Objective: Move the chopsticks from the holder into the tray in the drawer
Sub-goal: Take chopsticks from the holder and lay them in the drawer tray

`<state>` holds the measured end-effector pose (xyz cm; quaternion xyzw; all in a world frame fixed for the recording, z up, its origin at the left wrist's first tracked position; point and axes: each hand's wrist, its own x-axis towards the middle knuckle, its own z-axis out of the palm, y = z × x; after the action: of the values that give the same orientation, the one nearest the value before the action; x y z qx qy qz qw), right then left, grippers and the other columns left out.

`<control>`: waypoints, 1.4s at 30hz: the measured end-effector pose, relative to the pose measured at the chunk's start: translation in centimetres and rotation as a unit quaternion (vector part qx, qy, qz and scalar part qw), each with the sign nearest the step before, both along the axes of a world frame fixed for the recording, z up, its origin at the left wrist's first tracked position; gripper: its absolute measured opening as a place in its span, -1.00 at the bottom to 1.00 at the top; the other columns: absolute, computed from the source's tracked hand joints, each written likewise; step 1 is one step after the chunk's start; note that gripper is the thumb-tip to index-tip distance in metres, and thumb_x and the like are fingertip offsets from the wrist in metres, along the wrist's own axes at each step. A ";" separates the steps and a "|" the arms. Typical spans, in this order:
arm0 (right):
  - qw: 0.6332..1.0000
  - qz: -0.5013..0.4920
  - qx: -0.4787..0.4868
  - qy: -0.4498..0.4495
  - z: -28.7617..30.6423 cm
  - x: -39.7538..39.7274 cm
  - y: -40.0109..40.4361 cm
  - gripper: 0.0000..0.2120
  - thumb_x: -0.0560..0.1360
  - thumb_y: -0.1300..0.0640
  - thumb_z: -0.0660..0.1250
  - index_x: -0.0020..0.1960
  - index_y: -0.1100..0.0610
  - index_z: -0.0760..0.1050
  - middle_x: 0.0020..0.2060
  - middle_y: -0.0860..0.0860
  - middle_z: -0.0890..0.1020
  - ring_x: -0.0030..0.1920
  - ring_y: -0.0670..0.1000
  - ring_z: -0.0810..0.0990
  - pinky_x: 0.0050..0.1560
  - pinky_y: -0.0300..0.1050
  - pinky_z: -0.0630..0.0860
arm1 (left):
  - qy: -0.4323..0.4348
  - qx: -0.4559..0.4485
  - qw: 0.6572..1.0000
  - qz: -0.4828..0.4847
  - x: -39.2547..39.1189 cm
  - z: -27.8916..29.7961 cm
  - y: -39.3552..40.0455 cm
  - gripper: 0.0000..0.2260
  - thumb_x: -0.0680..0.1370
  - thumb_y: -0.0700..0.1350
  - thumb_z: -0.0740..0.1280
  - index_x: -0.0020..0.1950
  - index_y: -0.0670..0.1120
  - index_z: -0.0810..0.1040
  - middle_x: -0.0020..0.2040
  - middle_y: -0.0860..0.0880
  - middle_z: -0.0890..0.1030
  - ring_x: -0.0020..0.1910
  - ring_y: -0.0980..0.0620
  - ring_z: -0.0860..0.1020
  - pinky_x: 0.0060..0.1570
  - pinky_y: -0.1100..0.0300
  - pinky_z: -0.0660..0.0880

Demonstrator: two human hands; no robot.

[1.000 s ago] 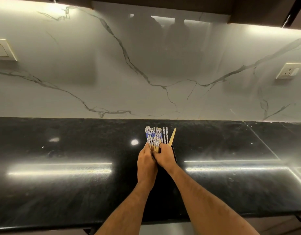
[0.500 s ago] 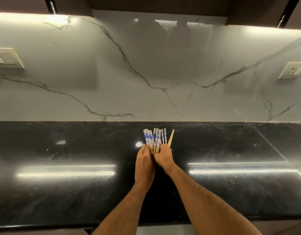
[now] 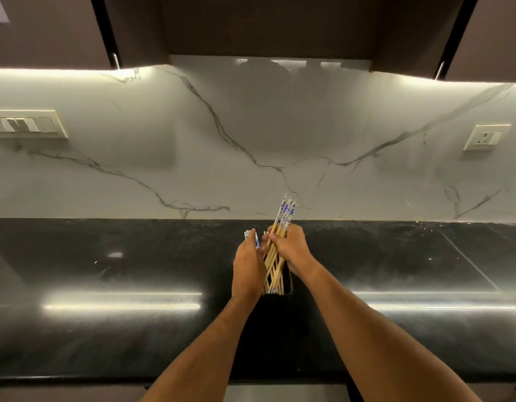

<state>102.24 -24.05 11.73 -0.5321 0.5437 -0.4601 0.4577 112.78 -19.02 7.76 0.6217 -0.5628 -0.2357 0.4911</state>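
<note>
A bundle of wooden chopsticks [image 3: 283, 216] with blue-and-white patterned tops stands in the middle of the black counter. My right hand [image 3: 291, 246] grips this bundle and holds it lifted partway, its lower ends still inside the black holder [image 3: 288, 281]. My left hand [image 3: 248, 264] is on the holder's left side and holds a few more chopsticks [image 3: 255, 240], whose patterned tops poke out past its fingers. Most of the dark holder is hidden between my hands and wrists. No drawer or tray is in view.
The glossy black counter [image 3: 120, 285] runs the full width, backed by a white marble wall [image 3: 251, 146]. A switch panel [image 3: 24, 124] sits on the wall at left and a socket [image 3: 486, 137] at right. Dark cabinets [image 3: 265, 24] hang overhead.
My right hand has pulled a bundle of chopsticks upward out of the holder. The bundle has split, with a few left in my left hand. The camera has tilted upward.
</note>
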 end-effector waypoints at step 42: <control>0.994 0.075 0.016 -0.077 4.1 -7.7 16.4 -0.89 0.55 0.35 0.39 0.04 0.22 0.63 -0.15 0.12 0.76 -0.12 0.06 0.78 0.01 0.11 0.71 | 0.248 0.200 0.911 -0.263 -4.8 4.0 15.6 -0.73 0.71 -0.15 0.16 0.26 -0.26 0.56 0.09 -0.25 0.70 0.12 -0.22 0.68 0.22 -0.14 0.58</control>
<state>94.51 -7.69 15.84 -0.5269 0.4724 -0.4555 0.5402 107.95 -3.37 11.72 0.4582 -0.5071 -0.6103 0.4006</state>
